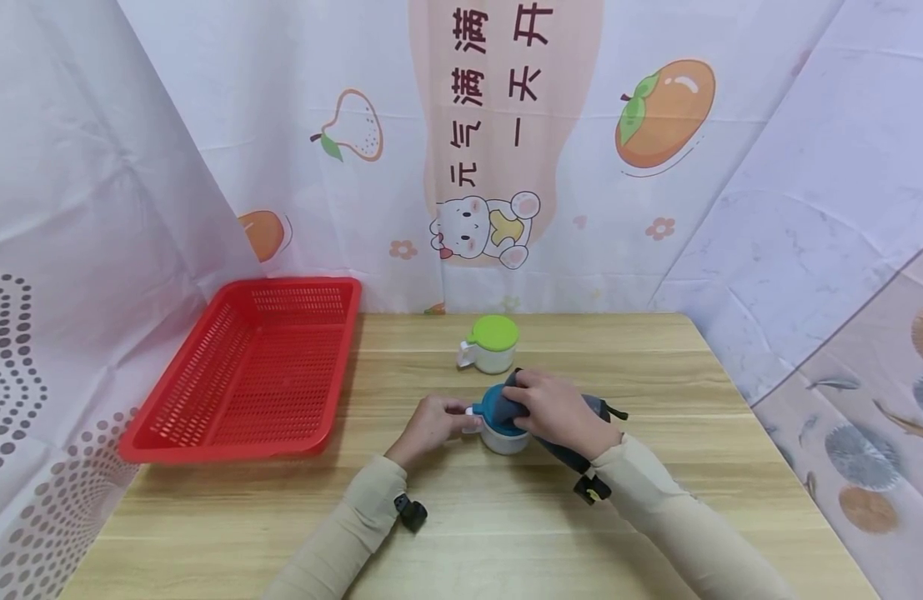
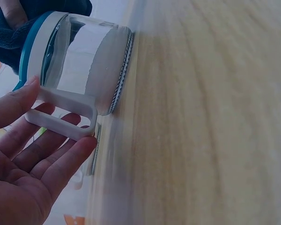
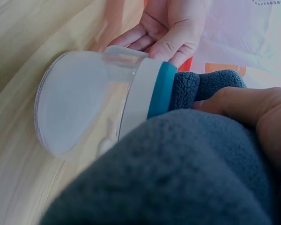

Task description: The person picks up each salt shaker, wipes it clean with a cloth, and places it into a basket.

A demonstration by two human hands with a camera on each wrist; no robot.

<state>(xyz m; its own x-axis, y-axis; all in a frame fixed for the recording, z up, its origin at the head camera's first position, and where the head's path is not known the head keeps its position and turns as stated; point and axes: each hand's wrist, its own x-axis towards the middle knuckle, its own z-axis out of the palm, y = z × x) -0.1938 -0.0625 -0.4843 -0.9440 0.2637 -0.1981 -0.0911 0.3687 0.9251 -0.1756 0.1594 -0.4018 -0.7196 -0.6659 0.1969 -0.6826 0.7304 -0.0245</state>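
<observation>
A clear seasoning jar point(image 1: 504, 442) with a blue lid point(image 1: 490, 403) and a white handle point(image 2: 61, 125) stands upright on the table, with white contents point(image 3: 70, 98) lying at a slant inside. My left hand point(image 1: 434, 427) holds the handle, thumb on its upper end near the lid and fingers along its outer side. In my right hand point(image 1: 562, 414) is a dark blue-grey cloth point(image 3: 178, 159), gripped and pressed onto the lid; its loose part hangs beneath the hand. Behind stands a similar jar with a green lid point(image 1: 495, 332), its handle pointing left.
A red plastic basket point(image 1: 339, 367) with perforated sides sits at the table's back left. Printed white curtains point(image 1: 386, 208) hang behind and on both sides of the wooden table point(image 1: 476, 550). Each wrist wears a small black camera.
</observation>
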